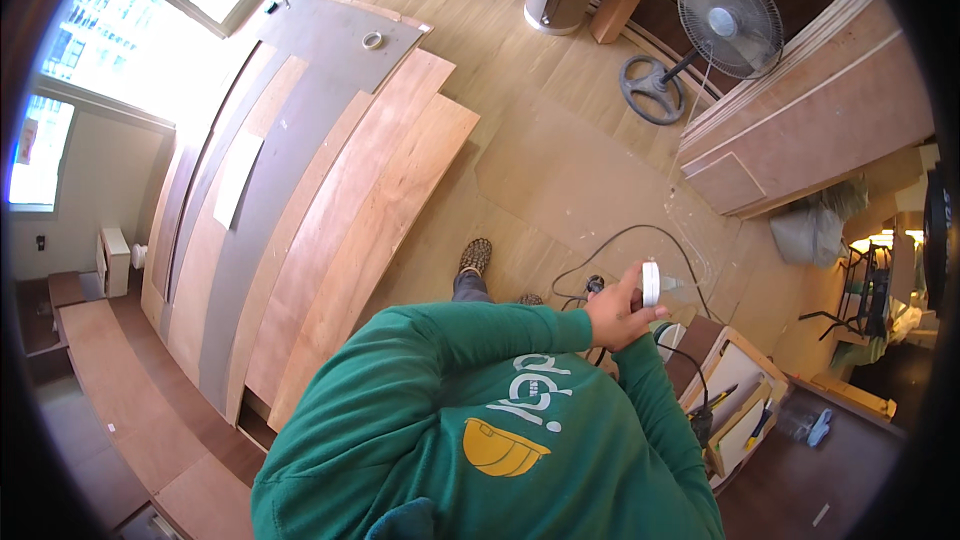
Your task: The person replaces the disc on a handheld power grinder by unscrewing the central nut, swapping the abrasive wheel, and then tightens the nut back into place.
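My left hand point(615, 312) reaches across to the right in front of my body. Its fingers are closed around a white round thing point(651, 284) with a flat, disc-like edge. Something clear, like a transparent plastic piece point(676, 283), shows just beyond it; I cannot tell whether the two are joined. My right sleeve point(655, 390) comes up from below to the same spot, but the right hand is almost wholly hidden behind the left. A black cable point(640, 228) loops on the floor around the hands, with a dark plug-like piece point(595, 284) next to my left wrist.
Long wooden panels point(340, 210) lie stacked at left, with a tape roll point(373, 41) on top. A standing fan point(730, 20) is at the far right, near leaning boards point(800, 100). By my right arm sits a wooden tray point(740, 360) with pens or tools.
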Motion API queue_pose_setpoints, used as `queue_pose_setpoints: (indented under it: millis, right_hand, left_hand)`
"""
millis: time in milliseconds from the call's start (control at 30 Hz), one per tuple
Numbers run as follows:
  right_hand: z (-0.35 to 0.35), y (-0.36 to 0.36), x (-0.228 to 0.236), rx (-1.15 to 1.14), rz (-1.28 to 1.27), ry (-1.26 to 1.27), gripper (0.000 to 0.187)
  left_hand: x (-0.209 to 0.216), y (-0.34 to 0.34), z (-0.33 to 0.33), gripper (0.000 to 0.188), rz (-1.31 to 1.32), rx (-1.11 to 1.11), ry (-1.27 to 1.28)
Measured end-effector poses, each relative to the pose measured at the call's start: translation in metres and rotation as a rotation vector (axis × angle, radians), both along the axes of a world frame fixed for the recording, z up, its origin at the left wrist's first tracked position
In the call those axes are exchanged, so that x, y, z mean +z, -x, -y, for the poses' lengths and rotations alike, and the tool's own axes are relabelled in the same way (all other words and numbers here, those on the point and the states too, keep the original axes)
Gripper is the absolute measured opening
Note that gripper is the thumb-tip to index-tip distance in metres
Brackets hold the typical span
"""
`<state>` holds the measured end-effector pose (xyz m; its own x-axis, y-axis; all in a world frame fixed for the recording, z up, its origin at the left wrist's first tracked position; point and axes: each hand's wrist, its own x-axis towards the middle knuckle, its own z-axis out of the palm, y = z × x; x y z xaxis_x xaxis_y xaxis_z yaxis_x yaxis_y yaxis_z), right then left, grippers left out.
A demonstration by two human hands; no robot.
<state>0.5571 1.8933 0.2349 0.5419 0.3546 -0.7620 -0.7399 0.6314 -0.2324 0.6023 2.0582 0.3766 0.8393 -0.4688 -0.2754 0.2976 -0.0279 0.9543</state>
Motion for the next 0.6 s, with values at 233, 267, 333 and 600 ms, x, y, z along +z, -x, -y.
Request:
queue_pose_setpoints:
  millis: [233,267,333,600]
  right_hand:
    - [0.009,0.044,0.085,0.143,-0.056,0.253,0.022]
    - [0.006,0.045,0.112,0.145,0.009,0.328,0.021]
    - [0.009,0.050,0.153,0.095,0.115,0.502,0.021]
    - [0.005,-0.016,0.240,0.378,0.783,1.190,0.026]
  left_hand:
    - [-0.051,-0.050,-0.010,0.058,0.417,0.377,-0.123]
    - [-0.053,-0.057,-0.015,0.056,0.602,0.419,-0.231]
    - [-0.031,-0.070,-0.037,0.042,0.008,0.273,0.079]
    - [0.015,-0.091,-0.036,0.070,-0.278,0.225,0.672]
